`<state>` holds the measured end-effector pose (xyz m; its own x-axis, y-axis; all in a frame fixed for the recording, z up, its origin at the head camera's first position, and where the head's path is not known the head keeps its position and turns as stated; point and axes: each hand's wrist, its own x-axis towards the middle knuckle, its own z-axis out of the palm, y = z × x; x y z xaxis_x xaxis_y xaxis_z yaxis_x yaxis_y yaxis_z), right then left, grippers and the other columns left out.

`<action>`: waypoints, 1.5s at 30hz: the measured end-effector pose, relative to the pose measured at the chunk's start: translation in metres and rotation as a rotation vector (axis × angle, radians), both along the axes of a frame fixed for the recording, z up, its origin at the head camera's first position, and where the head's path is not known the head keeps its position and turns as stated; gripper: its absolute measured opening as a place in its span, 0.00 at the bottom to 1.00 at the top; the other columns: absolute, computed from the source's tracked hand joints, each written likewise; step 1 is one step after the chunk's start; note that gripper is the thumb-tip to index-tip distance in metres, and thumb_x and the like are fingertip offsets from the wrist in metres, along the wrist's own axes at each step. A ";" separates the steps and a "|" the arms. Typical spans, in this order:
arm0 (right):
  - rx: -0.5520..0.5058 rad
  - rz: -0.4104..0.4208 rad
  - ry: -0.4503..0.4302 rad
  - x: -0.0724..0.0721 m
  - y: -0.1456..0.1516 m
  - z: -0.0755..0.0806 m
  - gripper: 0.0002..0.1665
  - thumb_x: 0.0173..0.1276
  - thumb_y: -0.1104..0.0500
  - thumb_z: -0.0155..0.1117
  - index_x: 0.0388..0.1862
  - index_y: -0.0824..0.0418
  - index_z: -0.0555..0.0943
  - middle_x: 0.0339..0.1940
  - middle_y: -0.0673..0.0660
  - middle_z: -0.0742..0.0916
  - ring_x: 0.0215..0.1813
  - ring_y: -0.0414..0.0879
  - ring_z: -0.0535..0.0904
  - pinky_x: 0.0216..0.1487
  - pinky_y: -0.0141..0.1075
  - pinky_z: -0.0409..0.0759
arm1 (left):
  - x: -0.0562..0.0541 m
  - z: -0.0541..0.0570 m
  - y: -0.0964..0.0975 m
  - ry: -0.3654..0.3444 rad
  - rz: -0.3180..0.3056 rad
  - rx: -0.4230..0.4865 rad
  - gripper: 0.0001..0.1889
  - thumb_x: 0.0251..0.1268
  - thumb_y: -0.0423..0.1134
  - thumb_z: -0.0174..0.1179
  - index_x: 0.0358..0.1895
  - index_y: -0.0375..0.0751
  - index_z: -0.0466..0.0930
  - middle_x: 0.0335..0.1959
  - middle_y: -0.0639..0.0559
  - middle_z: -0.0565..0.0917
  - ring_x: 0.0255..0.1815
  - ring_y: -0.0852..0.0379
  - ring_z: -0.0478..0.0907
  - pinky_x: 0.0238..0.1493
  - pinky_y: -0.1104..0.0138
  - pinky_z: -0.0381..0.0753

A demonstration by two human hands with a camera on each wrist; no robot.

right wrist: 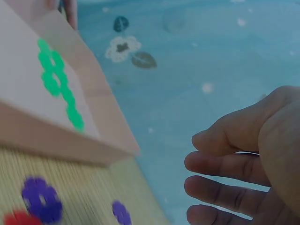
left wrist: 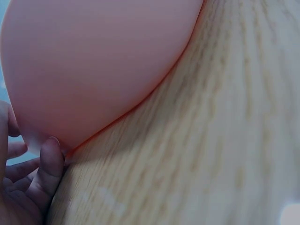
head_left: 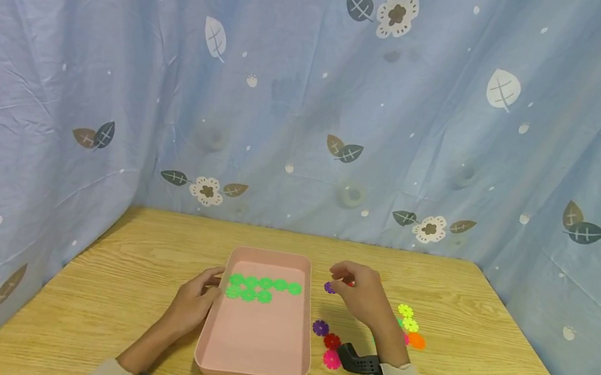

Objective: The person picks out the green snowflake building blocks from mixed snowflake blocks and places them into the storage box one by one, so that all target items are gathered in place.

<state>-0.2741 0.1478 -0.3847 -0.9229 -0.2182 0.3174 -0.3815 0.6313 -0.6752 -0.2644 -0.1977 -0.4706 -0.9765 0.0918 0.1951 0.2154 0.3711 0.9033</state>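
Note:
My left hand (head_left: 192,302) touches the outside of the left wall of a pink tray (head_left: 256,346). Its thumb (left wrist: 49,161) lies against that wall in the left wrist view. Green flower-shaped plastic discs (head_left: 266,283) lie in two rows inside the tray. My right hand (head_left: 363,291) hovers right of the tray with bent fingers; the right wrist view shows nothing between thumb and fingertips. Close to its fingertips is a purple disc (head_left: 329,287), and a red piece is partly hidden behind the hand. Another purple disc (head_left: 320,328) lies nearer me.
A red disc (head_left: 332,341) and a pink disc (head_left: 332,359) lie by the tray's right side. Farther right are yellow discs (head_left: 410,325) and an orange piece (head_left: 416,341), partly screened by the right arm. A blue curtain (head_left: 304,95) hangs behind the wooden table (head_left: 148,242).

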 end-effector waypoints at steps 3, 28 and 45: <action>0.015 -0.028 -0.004 -0.001 0.014 -0.003 0.11 0.70 0.65 0.65 0.49 0.63 0.86 0.41 0.55 0.88 0.43 0.49 0.81 0.43 0.42 0.83 | 0.000 0.000 0.000 -0.003 0.011 0.001 0.25 0.77 0.37 0.50 0.74 0.40 0.67 0.60 0.39 0.81 0.53 0.46 0.83 0.50 0.55 0.85; 0.090 -0.147 -0.182 -0.009 0.095 -0.041 0.17 0.60 0.69 0.68 0.49 0.71 0.83 0.39 0.60 0.85 0.40 0.52 0.81 0.36 0.42 0.82 | -0.001 0.001 0.000 -0.005 0.004 0.027 0.25 0.77 0.37 0.50 0.74 0.40 0.67 0.60 0.38 0.81 0.51 0.46 0.84 0.49 0.56 0.86; 0.128 -0.218 -0.262 -0.007 0.109 -0.048 0.15 0.53 0.73 0.71 0.42 0.70 0.83 0.37 0.61 0.84 0.38 0.53 0.79 0.37 0.43 0.84 | 0.000 0.002 0.001 -0.008 -0.002 0.027 0.25 0.77 0.36 0.50 0.74 0.40 0.67 0.60 0.37 0.81 0.51 0.46 0.84 0.48 0.56 0.86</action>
